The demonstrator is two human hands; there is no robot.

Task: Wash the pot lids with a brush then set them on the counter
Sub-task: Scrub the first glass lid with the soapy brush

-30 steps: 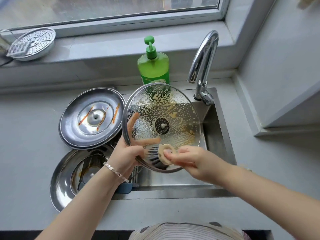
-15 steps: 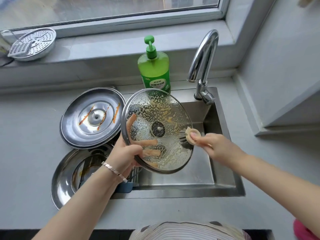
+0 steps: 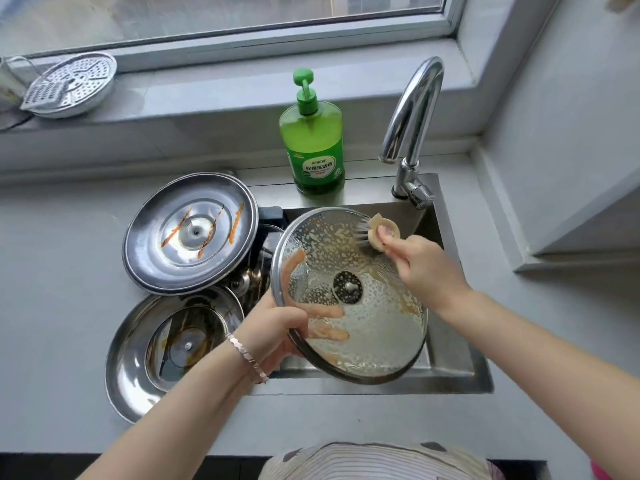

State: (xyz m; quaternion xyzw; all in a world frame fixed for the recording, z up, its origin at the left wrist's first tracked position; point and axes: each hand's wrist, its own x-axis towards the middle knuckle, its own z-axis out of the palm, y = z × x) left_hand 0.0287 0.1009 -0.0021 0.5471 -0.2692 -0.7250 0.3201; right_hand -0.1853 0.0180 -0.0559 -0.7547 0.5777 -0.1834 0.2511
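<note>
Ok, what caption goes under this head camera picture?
Left hand holds a soapy glass lid over the sink; right hand scrubs it with a brush.

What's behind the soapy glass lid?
Fingers of the left hand show through the glass lid, with the sink below. Suds blur the rest.

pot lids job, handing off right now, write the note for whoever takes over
Left hand grips the glass lid by its left rim, tilted over the sink.
Right hand holds the brush, bristles on the lid's upper right edge.
Done: glass lid sudsy, not rinsed.
The upper steel lid and lower steel lid lie left of the sink, stained, unwashed.
Left: finish scrubbing, rinse, set it on the counter, then wash both steel lids.
</note>
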